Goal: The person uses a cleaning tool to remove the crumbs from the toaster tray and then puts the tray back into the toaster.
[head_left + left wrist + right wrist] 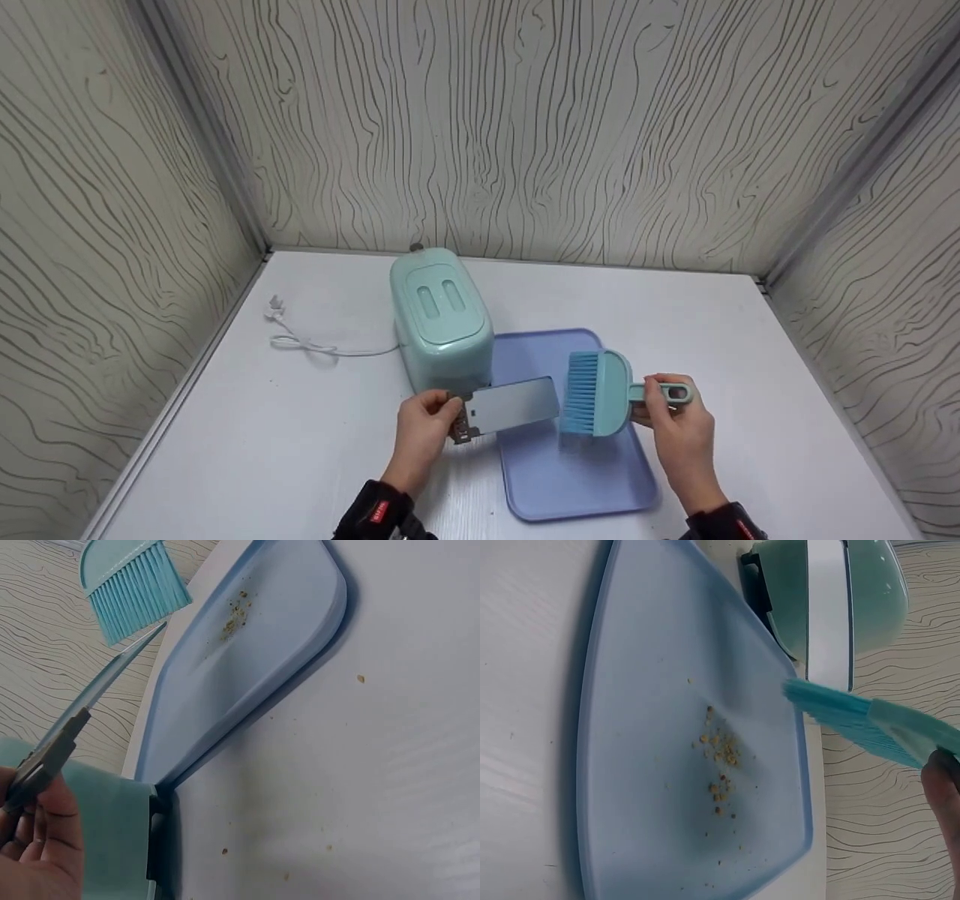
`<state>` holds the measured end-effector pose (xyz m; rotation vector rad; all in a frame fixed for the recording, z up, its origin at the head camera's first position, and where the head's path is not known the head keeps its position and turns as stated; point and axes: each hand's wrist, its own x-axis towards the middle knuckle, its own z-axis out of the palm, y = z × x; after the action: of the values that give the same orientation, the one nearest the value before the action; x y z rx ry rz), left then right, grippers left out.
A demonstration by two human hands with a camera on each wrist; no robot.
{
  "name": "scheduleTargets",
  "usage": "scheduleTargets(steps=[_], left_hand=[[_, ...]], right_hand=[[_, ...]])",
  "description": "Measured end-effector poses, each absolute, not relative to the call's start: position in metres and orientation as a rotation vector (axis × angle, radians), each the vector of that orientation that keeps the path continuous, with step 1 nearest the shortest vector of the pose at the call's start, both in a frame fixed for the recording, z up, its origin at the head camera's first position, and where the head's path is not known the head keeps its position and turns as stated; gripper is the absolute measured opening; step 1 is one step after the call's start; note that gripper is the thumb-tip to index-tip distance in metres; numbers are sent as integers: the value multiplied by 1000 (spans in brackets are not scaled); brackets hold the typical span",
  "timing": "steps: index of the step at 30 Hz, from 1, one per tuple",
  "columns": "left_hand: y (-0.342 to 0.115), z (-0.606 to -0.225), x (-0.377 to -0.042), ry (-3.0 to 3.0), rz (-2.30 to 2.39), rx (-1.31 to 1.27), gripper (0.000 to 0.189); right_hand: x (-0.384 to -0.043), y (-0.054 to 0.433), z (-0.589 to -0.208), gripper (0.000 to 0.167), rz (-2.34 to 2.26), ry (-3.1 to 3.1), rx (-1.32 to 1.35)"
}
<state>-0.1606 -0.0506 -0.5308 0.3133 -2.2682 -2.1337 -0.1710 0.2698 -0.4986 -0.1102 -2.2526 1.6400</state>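
My left hand [421, 435] pinches a flat metal crumb tray [517, 405] by its darker bracketed end, holding it out to the right above the blue tray [574, 496]. In my right hand [679, 429] is a teal brush [615, 394], gripped by its looped handle with thumb and fingers. Its blue bristles [580, 394] point left, right at the crumb tray's far end. Brown and yellow crumbs [724, 750] lie in a loose cluster on the blue tray, below both tools. A mint-green toaster [442, 322] stands just beyond my left hand, its slots covered by a lid.
A white power cord [330, 350] with its plug [275, 306] runs left from the toaster across the white table [247, 442]. A few stray crumbs, one a larger flake [361, 679], lie on the table beside the blue tray. Wood-patterned panels [510, 127] enclose the back and sides.
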Motion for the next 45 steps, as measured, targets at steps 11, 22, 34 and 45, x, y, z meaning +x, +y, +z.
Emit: scheduleTargets(steps=[11,22,34,45], left_hand=[[-49,-533,-162,-2248,-2147,320,13],[-47,-531,-160,-2246,-2158,306,13],[-48,-530,-161,-2250,-2191,299,11],[-49,-531,-162,-2267,-2189,302,12]], right_hand=[[-170,260,-491,25,1910,-2075,-47],[-169,249,-500,21,1930,-1975,69],[-169,252,-509,24,1891,-2067,57],[-167,260,-516,30,1896,-2156,-41]])
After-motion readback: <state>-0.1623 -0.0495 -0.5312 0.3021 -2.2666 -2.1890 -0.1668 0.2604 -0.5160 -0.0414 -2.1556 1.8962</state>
